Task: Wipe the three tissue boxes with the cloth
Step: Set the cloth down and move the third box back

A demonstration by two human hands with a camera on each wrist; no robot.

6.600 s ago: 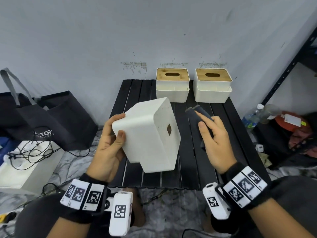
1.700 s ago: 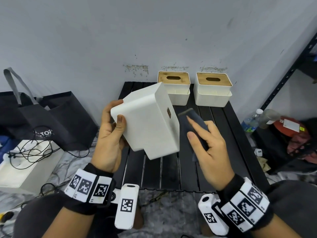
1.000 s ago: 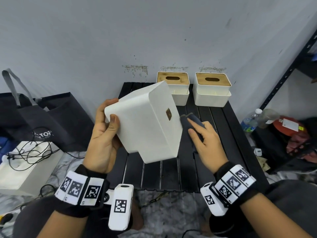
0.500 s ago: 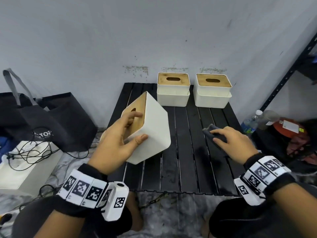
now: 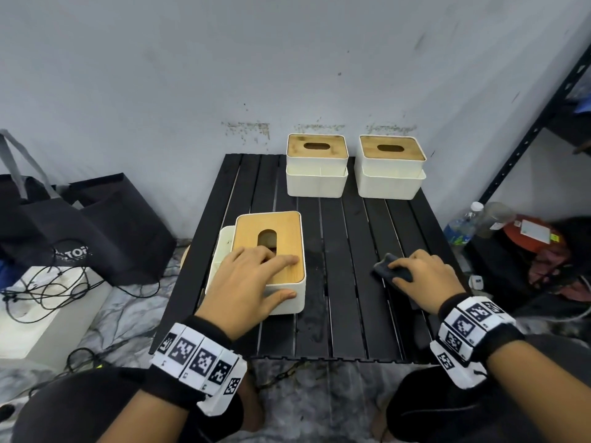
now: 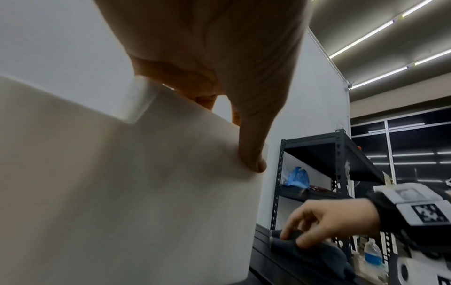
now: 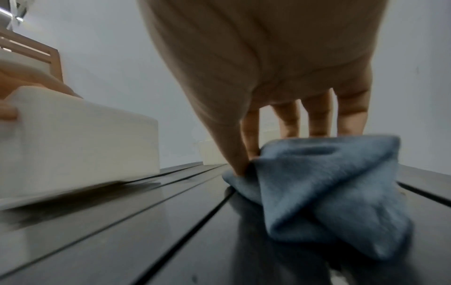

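A white tissue box with a wooden slotted lid point(image 5: 281, 231) stands upright on the front left of the black slatted table point(image 5: 345, 298). My left hand point(image 5: 281, 276) grips it, fingers on the lid and thumb against the near wall point(image 6: 251, 154). Two more tissue boxes stand at the back, one in the middle point(image 5: 316, 183) and one on the right point(image 5: 390, 183). My right hand point(image 5: 406, 273) holds the dark blue-grey cloth point(image 5: 385, 270) down on the table, right of the near box. Its thumb and fingers pinch the crumpled cloth point(image 7: 329, 192).
Black bags point(image 5: 96, 219) and a white box draped with cables point(image 5: 41, 308) sit on the floor to the left. A dark metal shelf point(image 5: 527, 129), a water bottle point(image 5: 460, 225) and clutter stand to the right. The wall is right behind the table.
The box, held tilted in the air before, now stands lid up on the table. My right hand has moved away to the right and lowered the cloth onto the slats.
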